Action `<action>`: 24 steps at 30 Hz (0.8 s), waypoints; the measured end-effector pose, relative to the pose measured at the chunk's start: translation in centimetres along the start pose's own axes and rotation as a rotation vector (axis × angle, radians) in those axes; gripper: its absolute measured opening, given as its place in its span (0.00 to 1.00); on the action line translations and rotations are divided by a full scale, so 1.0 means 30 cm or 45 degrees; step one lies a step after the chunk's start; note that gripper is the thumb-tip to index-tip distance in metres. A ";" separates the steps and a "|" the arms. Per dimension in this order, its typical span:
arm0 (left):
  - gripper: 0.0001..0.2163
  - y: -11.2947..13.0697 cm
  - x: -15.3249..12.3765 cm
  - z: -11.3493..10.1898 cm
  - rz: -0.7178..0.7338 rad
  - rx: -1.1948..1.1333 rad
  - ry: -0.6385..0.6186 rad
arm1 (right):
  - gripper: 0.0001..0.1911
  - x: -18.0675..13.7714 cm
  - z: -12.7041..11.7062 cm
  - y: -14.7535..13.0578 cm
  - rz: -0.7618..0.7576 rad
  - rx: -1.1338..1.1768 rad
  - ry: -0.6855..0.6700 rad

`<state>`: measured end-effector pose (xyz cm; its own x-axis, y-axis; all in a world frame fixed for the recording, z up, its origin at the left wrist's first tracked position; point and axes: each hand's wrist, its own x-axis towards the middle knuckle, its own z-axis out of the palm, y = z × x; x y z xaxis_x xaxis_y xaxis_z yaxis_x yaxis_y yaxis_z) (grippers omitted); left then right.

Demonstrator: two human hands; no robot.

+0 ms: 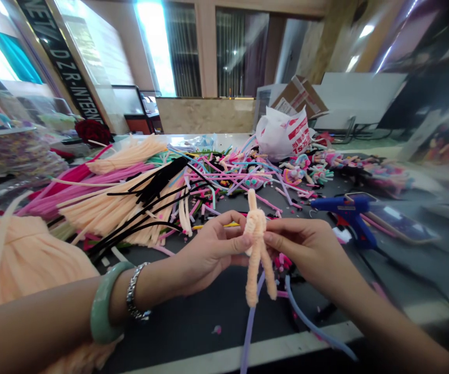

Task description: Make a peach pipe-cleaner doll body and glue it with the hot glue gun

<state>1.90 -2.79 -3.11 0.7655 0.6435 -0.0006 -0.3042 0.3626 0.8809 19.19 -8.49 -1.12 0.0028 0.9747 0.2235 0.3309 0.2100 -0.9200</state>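
Observation:
A small peach pipe-cleaner figure [254,228] hangs upright above the front of the table, a short stub at its top and two legs pointing down. My left hand [212,246] pinches its body from the left between thumb and fingers. From the other side, my right hand [306,241] grips the body with thumb and forefinger. Below the figure, a purple pipe cleaner [250,332] runs down past the table edge. A blue-grey pipe cleaner [314,324] curves under my right hand. Pink bits partly show behind the figure.
Right of my hands lies a blue glue gun [345,206], its cable trailing over the dark table. Peach pipe cleaners [103,215] and black ones [162,182] are heaped at left. A white plastic bag [281,135] and finished-looking colourful pieces [298,171] sit farther back.

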 end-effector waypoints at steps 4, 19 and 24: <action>0.12 -0.002 0.002 0.001 0.007 0.016 0.028 | 0.10 -0.007 0.005 -0.002 -0.028 -0.060 0.045; 0.19 0.023 -0.008 0.010 0.422 0.528 0.166 | 0.05 -0.027 -0.020 -0.009 -0.295 -0.286 0.292; 0.18 0.013 -0.011 0.004 0.630 0.868 0.273 | 0.08 -0.036 -0.027 -0.010 -0.418 -0.157 0.235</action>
<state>1.61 -2.93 -2.70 0.4906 0.7585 0.4289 -0.1153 -0.4314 0.8948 19.84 -9.66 -0.82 0.0443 0.8248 0.5637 0.4531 0.4863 -0.7471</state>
